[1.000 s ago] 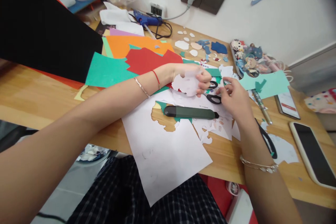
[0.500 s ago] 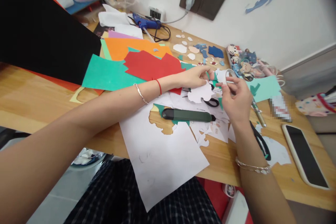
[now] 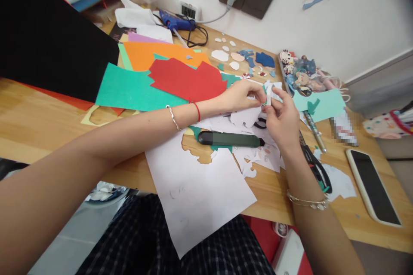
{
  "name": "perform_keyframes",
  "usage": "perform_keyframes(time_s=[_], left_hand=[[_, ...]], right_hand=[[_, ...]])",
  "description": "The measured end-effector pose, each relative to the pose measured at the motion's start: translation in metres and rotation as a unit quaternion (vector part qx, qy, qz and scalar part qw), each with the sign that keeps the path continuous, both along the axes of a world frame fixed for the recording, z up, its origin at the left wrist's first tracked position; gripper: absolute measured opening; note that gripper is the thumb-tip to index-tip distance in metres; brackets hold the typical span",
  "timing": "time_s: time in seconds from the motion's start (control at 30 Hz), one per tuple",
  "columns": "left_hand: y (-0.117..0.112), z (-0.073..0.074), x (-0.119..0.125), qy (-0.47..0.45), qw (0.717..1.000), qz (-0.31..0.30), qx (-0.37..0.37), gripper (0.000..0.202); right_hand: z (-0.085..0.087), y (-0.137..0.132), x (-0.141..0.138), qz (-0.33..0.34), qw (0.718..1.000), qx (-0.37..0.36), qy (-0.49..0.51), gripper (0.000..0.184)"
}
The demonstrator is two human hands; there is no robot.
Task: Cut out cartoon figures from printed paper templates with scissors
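Note:
My left hand (image 3: pixel 240 94) is closed in a pinch on a white paper cutout (image 3: pixel 245 117) that hangs below its fingers. My right hand (image 3: pixel 283 117) meets it fingertip to fingertip, pinching a small white strip (image 3: pixel 268 91) at the top edge of the cutout. Both hands hover just above the wooden desk (image 3: pixel 38 124). Under them lie black-handled scissors (image 3: pixel 260 124), mostly hidden. A dark green utility knife (image 3: pixel 230 139) lies just in front of the hands on a large white sheet (image 3: pixel 193 189) with a shape cut out of it.
Red (image 3: pixel 187 79), green (image 3: pixel 129 91), orange (image 3: pixel 151 53) and black (image 3: pixel 48 38) sheets cover the left. A blue glue gun (image 3: pixel 174 21) and small cut shapes (image 3: pixel 237 56) lie at the back. To the right are a pen (image 3: pixel 311 126), another pair of scissors (image 3: pixel 318 172) and a phone (image 3: pixel 372 187).
My left hand lifted the white cutout off the desk toward the back. My right hand left the scissors, rose with something small and white, and closed in against the left fingertips.

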State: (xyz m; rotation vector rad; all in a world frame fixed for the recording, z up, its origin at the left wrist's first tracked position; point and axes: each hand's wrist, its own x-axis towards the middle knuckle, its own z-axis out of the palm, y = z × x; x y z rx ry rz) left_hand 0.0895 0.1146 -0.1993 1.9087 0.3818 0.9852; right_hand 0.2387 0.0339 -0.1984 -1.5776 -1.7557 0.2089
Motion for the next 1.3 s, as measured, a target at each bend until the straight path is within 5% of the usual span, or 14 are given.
perform_keyframes(time_s=[0.23, 0.43, 0.7, 1.0, 1.3], left_hand=[[0.001, -0.006, 0.004, -0.017, 0.999, 0.047, -0.021, 0.022], [0.001, -0.006, 0.004, -0.013, 0.998, 0.049, -0.027, 0.01], [0.002, -0.001, 0.003, -0.007, 0.998, 0.034, -0.05, 0.006], [0.008, -0.003, 0.0, -0.039, 0.984, 0.147, -0.088, 0.012], [-0.003, 0.005, 0.0, -0.061, 0.987, 0.135, -0.065, 0.012]], right_hand=[[0.008, -0.006, -0.009, 0.022, 0.996, 0.026, -0.088, 0.046], [0.006, -0.006, -0.01, 0.028, 0.996, 0.035, -0.077, 0.049], [0.015, -0.002, 0.003, -0.041, 0.992, 0.056, -0.102, 0.014], [0.024, -0.002, 0.007, -0.101, 0.981, 0.092, -0.135, 0.01], [0.021, -0.004, -0.004, -0.075, 0.988, 0.066, -0.12, 0.012]])
